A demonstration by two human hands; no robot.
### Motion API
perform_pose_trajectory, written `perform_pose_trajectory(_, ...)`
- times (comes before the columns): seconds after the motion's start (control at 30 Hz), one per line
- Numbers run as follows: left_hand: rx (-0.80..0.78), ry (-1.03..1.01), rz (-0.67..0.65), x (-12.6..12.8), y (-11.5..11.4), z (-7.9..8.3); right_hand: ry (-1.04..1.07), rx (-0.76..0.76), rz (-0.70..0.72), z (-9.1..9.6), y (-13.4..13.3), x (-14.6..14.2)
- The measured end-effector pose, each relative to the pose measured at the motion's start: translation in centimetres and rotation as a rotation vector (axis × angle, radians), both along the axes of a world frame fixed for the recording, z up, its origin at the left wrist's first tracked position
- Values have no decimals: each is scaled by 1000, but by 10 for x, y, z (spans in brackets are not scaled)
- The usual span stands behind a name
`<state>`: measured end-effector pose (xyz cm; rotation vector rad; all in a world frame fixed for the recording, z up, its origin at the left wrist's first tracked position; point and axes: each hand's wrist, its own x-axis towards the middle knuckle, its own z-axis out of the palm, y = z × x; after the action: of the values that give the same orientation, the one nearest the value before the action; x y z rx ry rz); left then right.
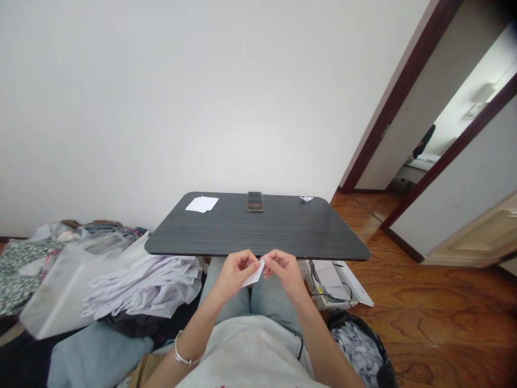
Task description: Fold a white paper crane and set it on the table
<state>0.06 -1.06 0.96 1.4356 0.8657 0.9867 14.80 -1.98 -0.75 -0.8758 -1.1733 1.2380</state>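
Observation:
Between my two hands, just off the near edge of the dark table (250, 231), is a small folded piece of white paper (253, 276). My left hand (241, 269) pinches it near its upper corner, thumb against fingers. The fingertips of my right hand (281, 267) close on the paper's tip, right beside the left thumb. The paper hangs tilted below the fingers, and its exact folds are too small to make out. At the table's far left lies a loose stack of white paper sheets (202, 204). A small folded white paper piece (306, 199) rests at the far right.
A phone-like dark rectangle (255, 201) lies at the table's back middle, by the wall. Piled clothes (149, 285) fill the left side. To the right are a box with papers and cables (333, 283) and a black-lined bin of paper scraps (359, 345).

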Motion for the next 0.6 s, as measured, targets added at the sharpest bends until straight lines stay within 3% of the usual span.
perform_pose_trajectory(0.4,-2,16,73,6,-2,3,-78,-1,-68,-3,1,-3)
perform_pose_trajectory(0.6,18,40,80,4,0,0,-116,33,-29,-7,2,-2)
